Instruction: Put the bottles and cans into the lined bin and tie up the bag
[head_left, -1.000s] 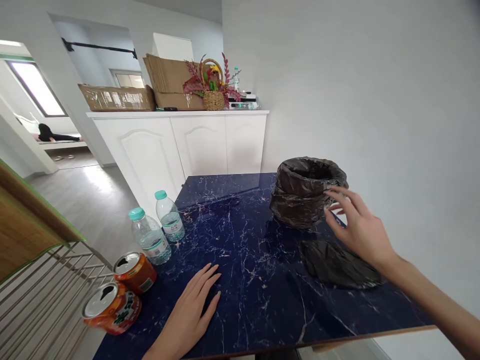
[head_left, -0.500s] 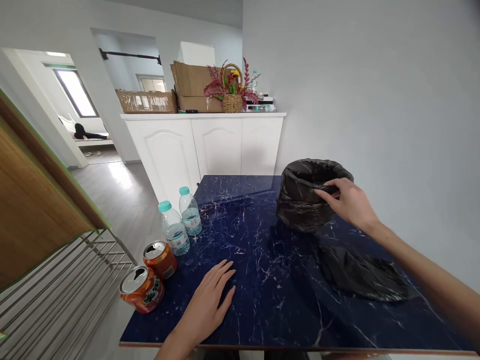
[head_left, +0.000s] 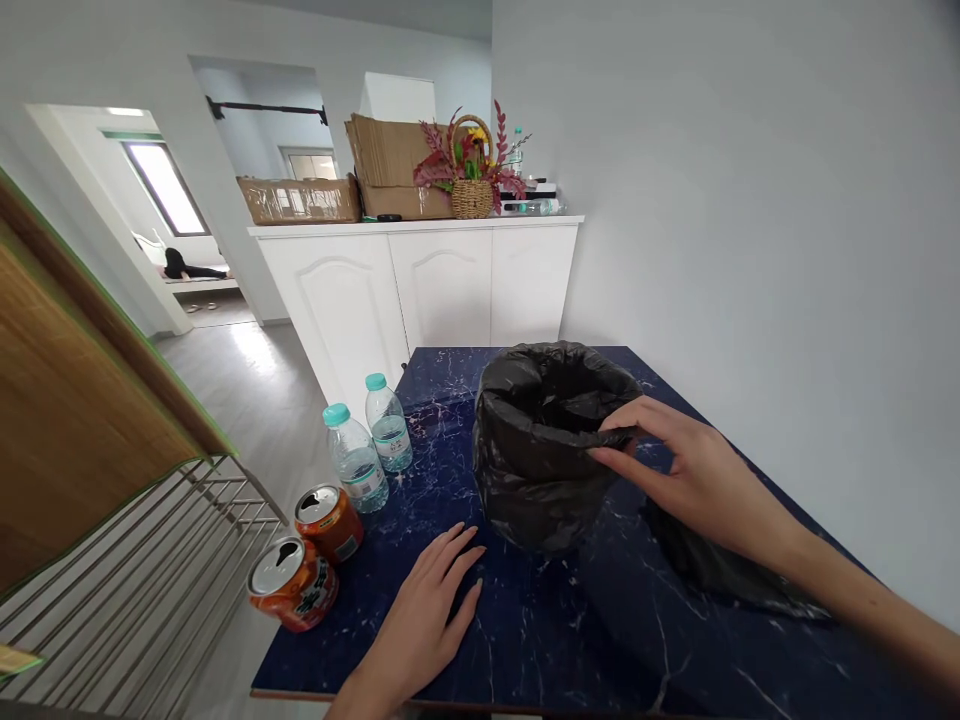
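The one view comes from the person's own head, looking forward and down across a dark blue marbled table point(head_left: 540, 640). The camera sits close above the near edge, which shows along the bottom; the left hand point(head_left: 431, 610) enters from below and the right hand point(head_left: 686, 465) from the right side. Ahead it faces a white cabinet point(head_left: 450, 290) beyond the table, with a grey wall point(head_left: 750, 200) filling the right and a small, distant window point(head_left: 166, 188) at the upper left; the wide angle makes upright lines lean
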